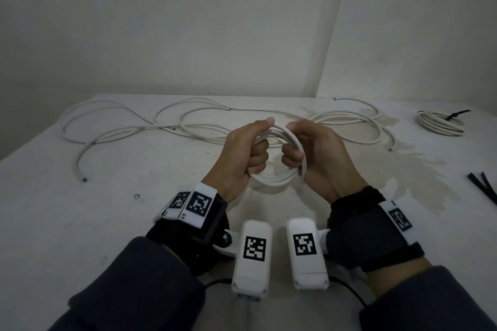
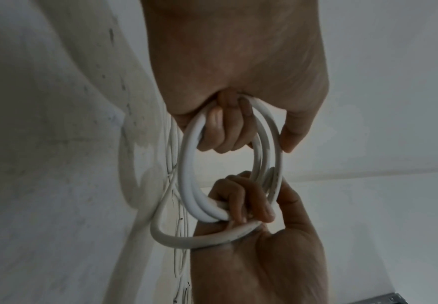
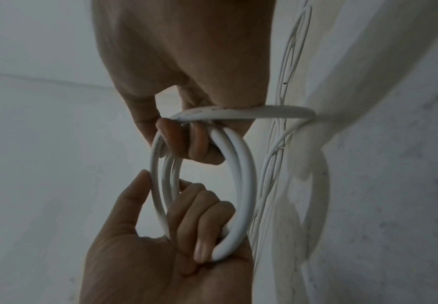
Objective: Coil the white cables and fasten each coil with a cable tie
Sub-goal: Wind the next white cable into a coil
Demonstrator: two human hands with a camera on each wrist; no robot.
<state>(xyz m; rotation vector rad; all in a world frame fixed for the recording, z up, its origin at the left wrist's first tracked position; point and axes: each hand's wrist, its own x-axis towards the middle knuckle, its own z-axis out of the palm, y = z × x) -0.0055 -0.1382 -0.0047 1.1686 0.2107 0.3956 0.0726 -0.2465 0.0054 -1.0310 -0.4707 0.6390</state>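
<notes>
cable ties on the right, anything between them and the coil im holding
Nothing visible. Both hands grip the coil above the table, and only bare, stained tabletop lies between it and the black cable ties at the right edge.

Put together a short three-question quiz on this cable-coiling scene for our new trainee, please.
1. True or false: both the left hand and the right hand grip the white coil above the table.
2. Where does the finished coil, bound with a black tie, lie?
A. far right of the table
B. far left of the table
C. under the hands
3. Fill in: the spare black cable ties lie at the table's ___ edge.

Key:
1. True.
2. A.
3. Right. Loose cables still sprawl across the back of the table.
</notes>
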